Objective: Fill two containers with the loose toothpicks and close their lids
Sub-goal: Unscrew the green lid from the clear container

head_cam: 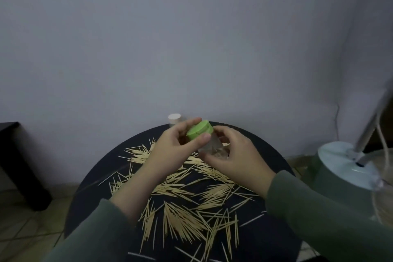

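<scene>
The clear plastic container [210, 144] with its green lid [200, 132] is held tilted above the far half of the round black table [89, 187]. The left hand [172, 144] pinches the lid; the right hand [234, 155] curls round the body. It is probably light, stiff and smooth — best held at the sides. Loose toothpicks [182, 202] cover the middle and near edge — thin, easily scattered. A white-capped container [174, 120] stands at the far edge.
</scene>
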`<state>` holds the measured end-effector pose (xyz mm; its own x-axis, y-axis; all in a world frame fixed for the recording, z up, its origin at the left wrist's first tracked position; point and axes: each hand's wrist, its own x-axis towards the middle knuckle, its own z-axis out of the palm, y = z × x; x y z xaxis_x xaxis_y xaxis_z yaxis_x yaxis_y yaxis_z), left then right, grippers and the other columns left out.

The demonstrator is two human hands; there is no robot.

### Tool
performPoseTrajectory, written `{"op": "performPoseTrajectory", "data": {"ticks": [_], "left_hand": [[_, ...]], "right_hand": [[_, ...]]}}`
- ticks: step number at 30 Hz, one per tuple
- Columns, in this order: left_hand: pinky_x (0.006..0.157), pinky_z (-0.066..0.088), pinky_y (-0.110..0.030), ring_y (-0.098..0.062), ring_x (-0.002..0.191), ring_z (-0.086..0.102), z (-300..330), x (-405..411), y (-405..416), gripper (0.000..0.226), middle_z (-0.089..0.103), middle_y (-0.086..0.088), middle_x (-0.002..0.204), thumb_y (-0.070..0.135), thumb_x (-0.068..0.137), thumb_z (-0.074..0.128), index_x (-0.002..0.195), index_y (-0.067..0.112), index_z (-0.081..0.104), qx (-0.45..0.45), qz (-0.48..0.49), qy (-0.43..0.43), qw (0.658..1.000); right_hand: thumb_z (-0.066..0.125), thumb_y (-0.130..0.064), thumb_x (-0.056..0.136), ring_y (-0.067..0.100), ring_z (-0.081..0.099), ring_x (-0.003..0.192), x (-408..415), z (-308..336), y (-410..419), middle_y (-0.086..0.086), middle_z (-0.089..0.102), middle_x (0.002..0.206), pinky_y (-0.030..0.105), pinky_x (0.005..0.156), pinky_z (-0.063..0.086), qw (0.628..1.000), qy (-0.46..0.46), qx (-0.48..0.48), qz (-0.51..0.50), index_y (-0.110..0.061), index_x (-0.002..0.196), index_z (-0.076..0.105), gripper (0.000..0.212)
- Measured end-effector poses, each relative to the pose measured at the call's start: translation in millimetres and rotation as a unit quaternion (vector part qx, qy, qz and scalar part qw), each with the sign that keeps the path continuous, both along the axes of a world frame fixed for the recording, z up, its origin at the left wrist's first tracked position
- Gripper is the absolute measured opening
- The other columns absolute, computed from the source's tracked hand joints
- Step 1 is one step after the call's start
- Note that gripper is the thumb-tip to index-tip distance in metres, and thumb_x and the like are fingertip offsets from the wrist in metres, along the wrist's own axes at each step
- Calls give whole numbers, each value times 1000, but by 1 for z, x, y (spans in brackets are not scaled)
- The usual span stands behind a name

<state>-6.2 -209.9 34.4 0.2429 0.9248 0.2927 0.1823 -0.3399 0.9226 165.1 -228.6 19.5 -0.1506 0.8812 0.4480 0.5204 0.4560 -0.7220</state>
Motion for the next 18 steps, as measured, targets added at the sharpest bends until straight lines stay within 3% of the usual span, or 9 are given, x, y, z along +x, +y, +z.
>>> {"op": "performPoseTrajectory", "data": {"ticks": [2,7,12,18], "left_hand": [[69,49,-16,1,91,65,-8,2,-4,61,69,7,112,41,71,70,128,27,58,-6,-3,-8,1000],[89,55,-29,-4,104,65,-26,4,-5,64,69,8,113,46,68,73,127,25,59,-12,31,-8,999],[88,55,-26,-2,103,64,-31,5,-11,61,69,8,112,46,71,72,126,23,61,5,69,-29,997],[82,57,-26,-4,100,66,-34,19,-18,51,69,6,109,37,80,72,126,20,61,-4,107,-60,992]], "right_hand": [[75,-36,80,-9,55,99,2,-5,-3,-21,56,109,8,77,49,1000,12,-22,9,-26,129,50,57],[73,-35,82,-4,56,102,3,-16,-7,-25,55,106,12,83,49,998,3,-56,23,-28,131,50,55],[72,-37,81,3,58,106,2,-16,-7,-14,59,115,27,92,52,999,-17,-37,33,-30,131,51,54],[72,-35,82,3,59,102,9,-12,-12,-14,60,112,24,87,54,998,-36,-35,36,-25,130,52,53]]}}
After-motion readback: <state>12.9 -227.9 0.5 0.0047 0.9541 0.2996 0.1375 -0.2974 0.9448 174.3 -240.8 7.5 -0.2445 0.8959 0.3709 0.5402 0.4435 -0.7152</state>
